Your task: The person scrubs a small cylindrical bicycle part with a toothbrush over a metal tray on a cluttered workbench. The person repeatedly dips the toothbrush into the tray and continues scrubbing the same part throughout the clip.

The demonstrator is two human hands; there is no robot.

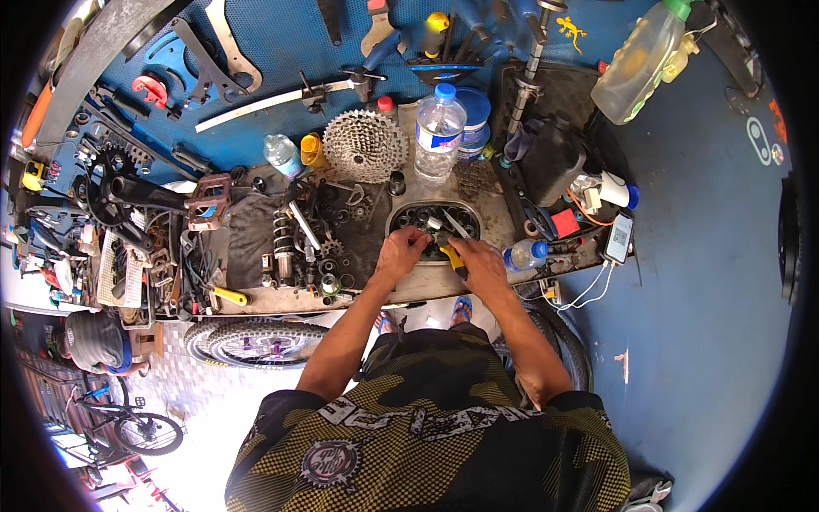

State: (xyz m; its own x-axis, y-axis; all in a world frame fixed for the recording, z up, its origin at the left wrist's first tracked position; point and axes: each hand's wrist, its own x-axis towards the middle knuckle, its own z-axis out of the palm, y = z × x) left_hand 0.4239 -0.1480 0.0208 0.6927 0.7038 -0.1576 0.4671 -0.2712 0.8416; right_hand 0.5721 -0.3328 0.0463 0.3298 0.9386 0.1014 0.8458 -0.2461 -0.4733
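Yellow-handled tool (455, 258) was over the front right edge of the oval tray (476, 222), business end too small and dark to identify. Right hand (480, 263) had it, fingers curled closed round the handle. Left hand (399, 254) was at the tray's front left, thumb and fingertips drawn together; couldn't tell if a small part was pinched between them. Tray held dark small parts plus a short silvery cylinder (435, 224).

Tray sat on the workbench (503, 213). Just behind it: large clear bottle (436, 141), blue cap, upright, with blue tubs (474, 115) to its right. Big cassette (364, 147) stood left of that bottle. Small blue-capped bottle (524, 254) was just beside the right hand.

Left along the bench: coil shock (282, 235), loose cogs and rings, brown pedal (209, 202), black crankset (119, 188). Screwdriver (230, 296) with yellow handle lay at the front edge. Far right: phone (618, 238) with white cables. Tools hung on the blue perforated wall (286, 47) behind.
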